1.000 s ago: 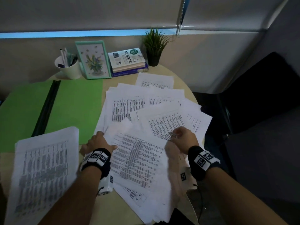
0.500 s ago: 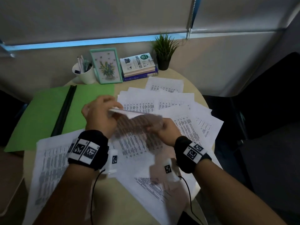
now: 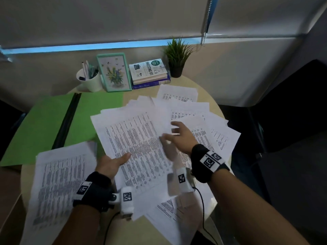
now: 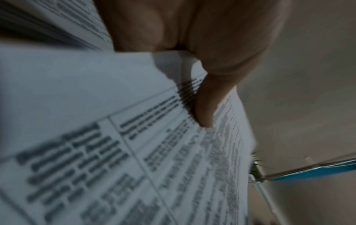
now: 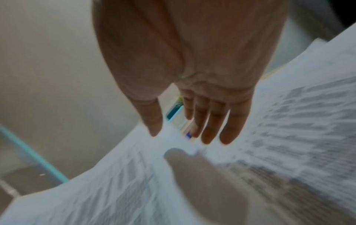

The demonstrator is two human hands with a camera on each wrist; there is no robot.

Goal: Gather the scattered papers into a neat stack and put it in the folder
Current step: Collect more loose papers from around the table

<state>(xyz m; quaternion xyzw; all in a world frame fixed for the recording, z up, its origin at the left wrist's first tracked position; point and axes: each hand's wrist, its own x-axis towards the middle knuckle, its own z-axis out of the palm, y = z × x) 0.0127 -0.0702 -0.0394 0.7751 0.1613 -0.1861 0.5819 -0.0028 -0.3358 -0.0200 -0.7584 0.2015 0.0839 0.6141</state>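
Printed white papers point(image 3: 203, 117) lie fanned across the round table point(image 3: 83, 225). My left hand point(image 3: 115, 161) holds a raised bundle of sheets point(image 3: 134, 137) by its near edge. Its thumb point(image 4: 207, 106) lies on top and the fingers are hidden underneath. The right hand point(image 3: 174, 134) hovers over the scattered sheets with fingers spread and straight point(image 5: 212, 129), gripping nothing. An open green folder point(image 3: 44, 124) with a black spine lies at the left. Another sheaf of papers point(image 3: 60, 183) rests at the near left, partly over the folder's corner.
Along the back of the table stand a white pen cup point(image 3: 89, 80), a teal picture frame point(image 3: 114, 72), stacked books point(image 3: 149, 71) and a small potted plant point(image 3: 177, 57). A dark chair point(image 3: 283, 112) is at the right. The table's edge curves away close on the right.
Half a second ago both hands held a sheet up. Now the right hand has let go and moved right, while the left holds the sheets lower and nearer to me.
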